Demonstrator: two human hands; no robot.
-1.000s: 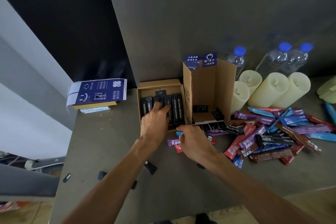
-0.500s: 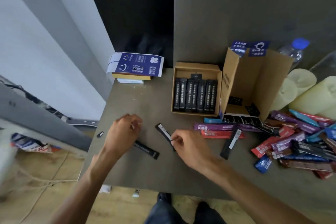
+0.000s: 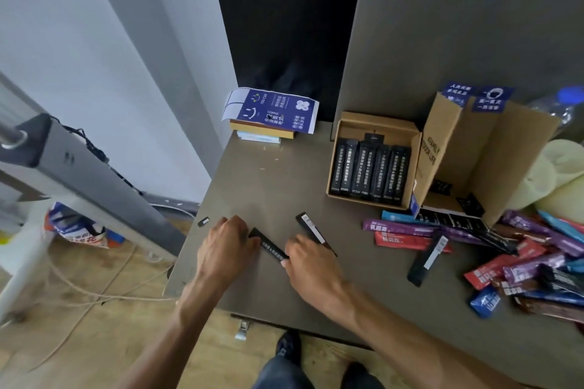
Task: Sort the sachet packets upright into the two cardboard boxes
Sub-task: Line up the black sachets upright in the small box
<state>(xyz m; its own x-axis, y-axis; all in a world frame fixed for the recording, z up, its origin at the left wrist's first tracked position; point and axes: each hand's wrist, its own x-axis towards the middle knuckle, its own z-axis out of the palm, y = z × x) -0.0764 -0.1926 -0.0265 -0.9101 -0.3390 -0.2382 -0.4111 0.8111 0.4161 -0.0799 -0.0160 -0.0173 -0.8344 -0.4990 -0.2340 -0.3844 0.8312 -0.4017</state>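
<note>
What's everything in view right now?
table: one, grey-brown, underneath.
small cardboard box: one, brown, mid-table.
boxed black sachets: about six, black, inside it.
tall cardboard box: one, brown, right of it.
loose black sachets: three, black, table front.
coloured sachets: many, purple, red, blue, heaped right.
booklets: stack, blue-white top, far-left corner.
candles: at least two, cream, far right.
bottle: one, blue cap, top right.
hands: two, bare, left hand gripping one loose sachet, right hand beside it.

Water bottle (image 3: 567, 99) blurred, sachet pile (image 3: 537, 265) cut off at right edge
</note>
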